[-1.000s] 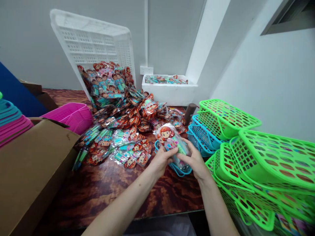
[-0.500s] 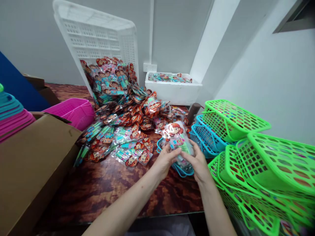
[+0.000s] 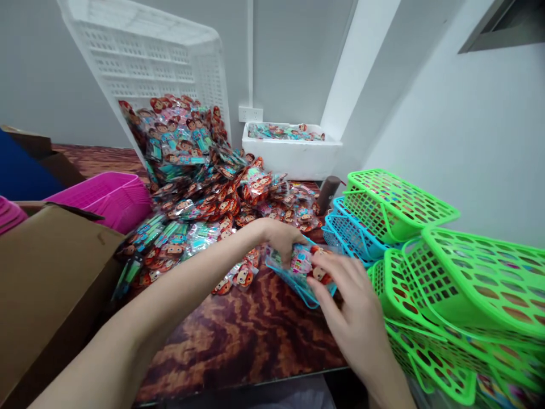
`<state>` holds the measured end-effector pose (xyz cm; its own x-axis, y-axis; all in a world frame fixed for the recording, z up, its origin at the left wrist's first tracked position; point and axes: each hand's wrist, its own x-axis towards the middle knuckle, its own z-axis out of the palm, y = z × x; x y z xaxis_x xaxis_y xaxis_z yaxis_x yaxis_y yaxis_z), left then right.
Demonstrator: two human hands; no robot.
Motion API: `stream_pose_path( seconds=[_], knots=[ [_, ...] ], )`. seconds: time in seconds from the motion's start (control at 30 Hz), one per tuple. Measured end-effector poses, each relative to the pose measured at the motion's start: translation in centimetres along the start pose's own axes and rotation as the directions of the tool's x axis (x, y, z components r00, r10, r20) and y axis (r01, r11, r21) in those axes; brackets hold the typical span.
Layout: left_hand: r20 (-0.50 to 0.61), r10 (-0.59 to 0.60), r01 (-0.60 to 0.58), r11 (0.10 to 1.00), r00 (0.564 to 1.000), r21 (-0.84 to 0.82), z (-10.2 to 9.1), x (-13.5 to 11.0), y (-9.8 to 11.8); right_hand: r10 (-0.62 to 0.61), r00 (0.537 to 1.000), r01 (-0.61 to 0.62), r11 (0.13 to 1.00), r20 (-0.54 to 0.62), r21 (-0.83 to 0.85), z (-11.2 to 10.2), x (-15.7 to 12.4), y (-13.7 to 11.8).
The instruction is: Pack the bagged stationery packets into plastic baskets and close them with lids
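Note:
A small blue plastic basket [image 3: 297,289] stands on the table in front of me, with a clear plastic packet [image 3: 301,260] lying lengthwise in its mouth. The packet has a red-haired cartoon head and pink lettering. My left hand [image 3: 283,241] bends down at the basket's left end, its fingers curled at the packet's edge and partly hidden. My right hand [image 3: 353,289] has thumb and fingers around the packet's head end, slightly blurred. Left of the basket, similar packets [image 3: 244,275] lie on the table, partly behind my left forearm.
A heap of packets [image 3: 221,199] spills from a tipped white crate [image 3: 140,62]. Behind stands a white foam box [image 3: 293,156]. Green baskets [image 3: 481,284] and blue baskets [image 3: 351,233] are stacked right; pink baskets [image 3: 123,199] and a cardboard box [image 3: 55,284] stand left.
The packet, earlier held up above the basket in both hands, has gone down into its mouth and turned sideways. My left hand has come over the basket's far left end; the view has shifted slightly.

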<state>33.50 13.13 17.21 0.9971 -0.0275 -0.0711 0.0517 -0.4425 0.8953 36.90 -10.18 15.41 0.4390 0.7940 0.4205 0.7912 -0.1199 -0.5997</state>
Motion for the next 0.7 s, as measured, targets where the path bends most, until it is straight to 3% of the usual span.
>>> stream_pose_path(
  seconds=[0.03, 0.13, 0.2, 0.33, 0.43, 0.57, 0.7],
  knots=[
    [-0.049, 0.003, -0.004, 1.000, 0.999, -0.014, 0.4, 1.4, -0.4, -0.004, 1.000, 0.003, 0.998, -0.014, -0.060, 0.8, 1.0, 0.9],
    [-0.132, 0.010, -0.014, 0.999, 0.991, -0.031, 1.4, 4.6, -2.1, 0.098, 0.976, -0.069, 0.986, 0.194, -0.149, 3.5, 3.6, 4.9],
    [-0.157, 0.010, -0.012, 1.000, 0.988, -0.015, 1.5, 5.2, -3.2, 0.148, 0.952, -0.104, 0.980, 0.268, -0.172, 4.8, 4.5, 7.4],
    [-0.304, 0.031, -0.021, 0.999, 0.952, 0.038, 0.6, 3.1, -5.0, 0.196, 0.943, -0.160, 0.976, 0.270, -0.150, 5.5, 4.9, 9.2],
    [-0.486, 0.035, -0.013, 0.999, 0.873, 0.049, 0.5, 0.6, -6.3, 0.303, 0.921, -0.274, 0.951, 0.244, -0.145, 5.4, 5.5, 9.1],
    [-0.666, -0.017, 0.035, 0.999, 0.745, 0.014, 2.5, -1.4, -8.2, 0.388, 0.904, -0.360, 0.918, 0.181, -0.167, 5.8, 6.6, 9.3],
    [-0.682, -0.029, 0.073, 0.997, 0.731, 0.036, 5.2, -2.1, -9.4, 0.396, 0.911, -0.376, 0.913, 0.117, -0.156, 6.6, 7.3, 9.6]
  ],
)
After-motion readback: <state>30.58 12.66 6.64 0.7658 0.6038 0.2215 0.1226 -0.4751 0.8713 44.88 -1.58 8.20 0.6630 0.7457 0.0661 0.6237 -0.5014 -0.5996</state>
